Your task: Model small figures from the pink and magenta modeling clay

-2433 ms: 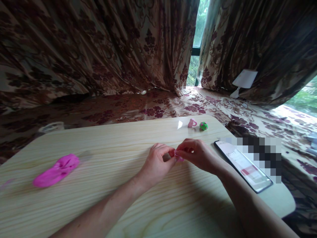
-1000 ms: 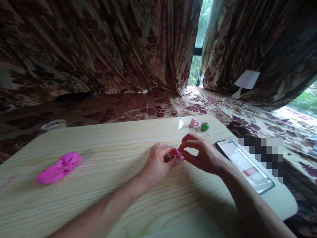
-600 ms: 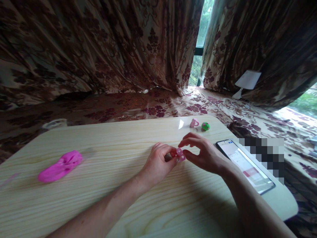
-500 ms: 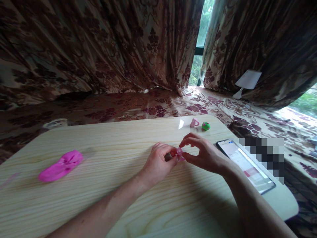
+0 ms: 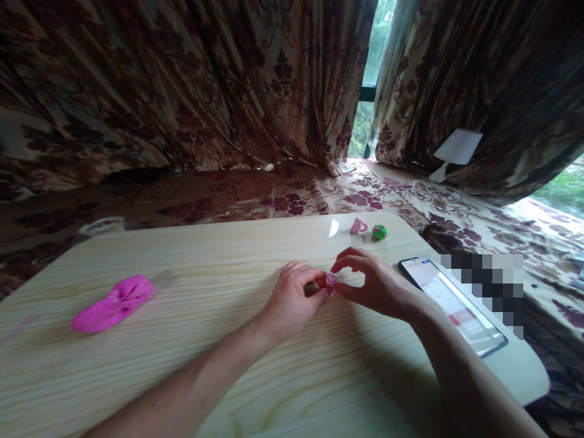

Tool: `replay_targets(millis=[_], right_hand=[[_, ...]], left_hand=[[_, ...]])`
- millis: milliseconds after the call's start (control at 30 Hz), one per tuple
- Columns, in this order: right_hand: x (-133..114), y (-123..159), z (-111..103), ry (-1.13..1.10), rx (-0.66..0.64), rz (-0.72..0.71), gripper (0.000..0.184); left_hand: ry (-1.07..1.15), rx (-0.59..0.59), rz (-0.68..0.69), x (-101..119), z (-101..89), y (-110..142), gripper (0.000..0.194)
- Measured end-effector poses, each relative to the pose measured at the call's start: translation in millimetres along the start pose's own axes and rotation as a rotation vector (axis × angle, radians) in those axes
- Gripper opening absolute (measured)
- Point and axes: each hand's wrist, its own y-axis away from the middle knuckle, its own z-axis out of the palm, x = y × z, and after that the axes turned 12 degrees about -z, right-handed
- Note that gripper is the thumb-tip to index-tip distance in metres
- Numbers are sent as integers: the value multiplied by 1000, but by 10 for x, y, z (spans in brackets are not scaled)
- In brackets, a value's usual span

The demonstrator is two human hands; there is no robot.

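Observation:
My left hand (image 5: 296, 292) pinches a small pink clay piece (image 5: 331, 280) between thumb and forefinger, just above the table. From the other side my right hand (image 5: 371, 280) curls around it, its thumb against the piece and its bent forefinger close to the top. Fingertips hide much of the piece, so its full shape does not show. Over on the left lies a large flattened lump of bright pink clay (image 5: 112, 304), creased at its far end.
Near the table's (image 5: 219, 267) far edge stand a small pink cup-like figure with a loop (image 5: 358, 226) and a green ball with pink spots (image 5: 379, 232). A lit phone (image 5: 456, 307) lies at the right. A white lamp (image 5: 458, 146) stands beyond the table, before patterned curtains (image 5: 255, 85).
The pink piece has tilted slightly between my fingers, and less of its lower part shows. My right thumb and forefinger have shifted a little. Everything else looks unmoved.

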Motion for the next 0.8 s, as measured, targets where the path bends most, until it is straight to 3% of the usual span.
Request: replay_targets(millis=[267,800], right_hand=[[-26,-4,-50,5,-54,92,14],[-44,-10,-49,-38,-36,68,13]], left_hand=[[-36,19,38,-8,15,2,4],[-26,14,66,-5,15,10,2]])
